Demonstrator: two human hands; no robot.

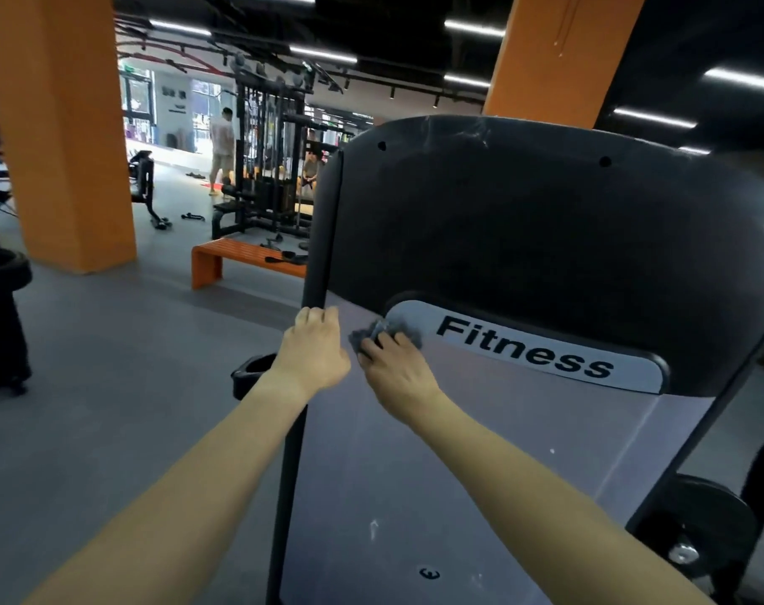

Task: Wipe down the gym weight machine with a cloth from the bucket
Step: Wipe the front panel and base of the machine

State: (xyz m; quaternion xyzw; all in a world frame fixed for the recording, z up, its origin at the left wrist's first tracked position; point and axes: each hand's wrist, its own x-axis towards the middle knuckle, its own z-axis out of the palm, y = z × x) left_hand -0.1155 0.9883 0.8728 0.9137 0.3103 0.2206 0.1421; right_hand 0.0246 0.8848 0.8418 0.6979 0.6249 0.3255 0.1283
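Note:
The weight machine's shroud fills the right half of the view: a black upper cover (524,220) with a grey "Fitness" label (528,351) and a pale grey panel (437,473) below it. My right hand (393,369) presses a crumpled grey cloth (384,331) against the panel at the label's left end. My left hand (312,351) grips the machine's black left edge post (319,238), fingers curled round it. No bucket is in view.
A black cup holder (251,373) juts from the post below my left hand. An orange bench (240,259) and a cable rack (271,159) stand behind, with two people near it. Orange pillars (61,124) rise at left and top right. A weight plate (694,530) sits lower right.

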